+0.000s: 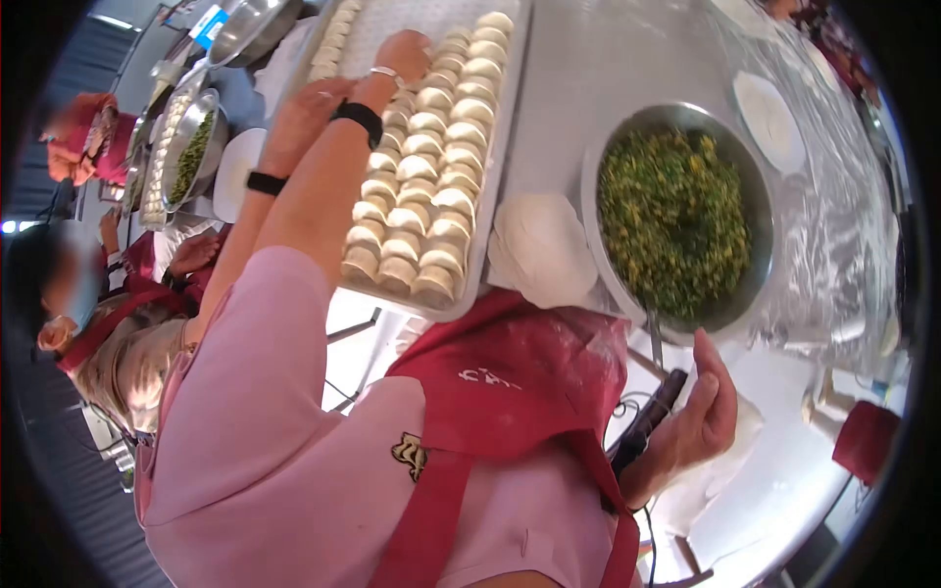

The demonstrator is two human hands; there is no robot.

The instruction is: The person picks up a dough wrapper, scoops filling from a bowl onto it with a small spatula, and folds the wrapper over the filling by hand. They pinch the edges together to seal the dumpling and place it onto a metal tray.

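My left hand (404,57) reaches over the far part of a metal tray (470,284), above rows of pale folded dumplings (417,167). Its back faces me and its fingertips are hidden, so I cannot see what it holds. My right hand (708,402) hangs at the lower right below the steel bowl, with thumb and fingers extended and nothing in it. Chopped green and yellow filling (671,216) lies in that bowl (767,235), and a metal handle (655,338) leans over its near rim. Flat round wrappers (544,250) are stacked between tray and bowl.
Left of my forearm, a co-worker's hand (306,122) is at the tray's edge. People in red aprons are at the left, beside another bowl of filling (196,162). Clear plastic sheeting (828,225) and a white disc (769,122) lie at the right.
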